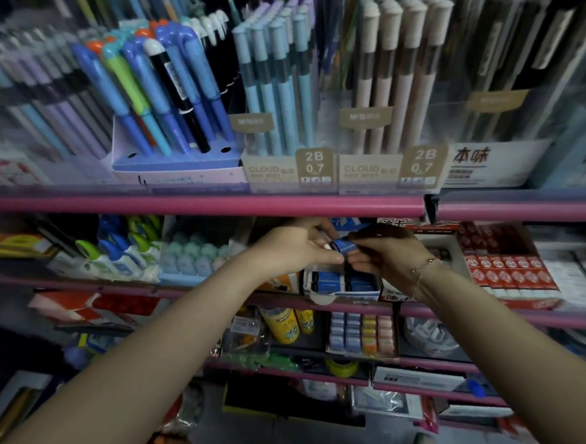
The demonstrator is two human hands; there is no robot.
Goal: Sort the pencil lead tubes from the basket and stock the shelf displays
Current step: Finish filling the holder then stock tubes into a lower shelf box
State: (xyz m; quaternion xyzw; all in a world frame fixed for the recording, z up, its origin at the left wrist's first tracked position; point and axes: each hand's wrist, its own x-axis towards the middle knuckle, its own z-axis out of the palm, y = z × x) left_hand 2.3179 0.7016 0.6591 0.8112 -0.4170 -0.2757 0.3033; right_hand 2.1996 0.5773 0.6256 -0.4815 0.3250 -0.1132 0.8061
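Note:
Both hands meet just under the pink shelf rail (217, 201). My left hand (293, 246) and my right hand (391, 253) together pinch a small blue pencil lead tube (343, 246) with a white end, held roughly level. Directly below them stands a white display box (340, 291) holding several blue lead tubes (331, 279) packed side by side. The basket is not in view.
Above the rail stand pen displays (176, 87) and boxes marked 2B 0.7 (313, 168). Red-and-white packs (508, 272) lie right of the display box, correction tapes (193, 253) to its left. Lower shelves hold yellow tubes (282, 324) and erasers (363, 334).

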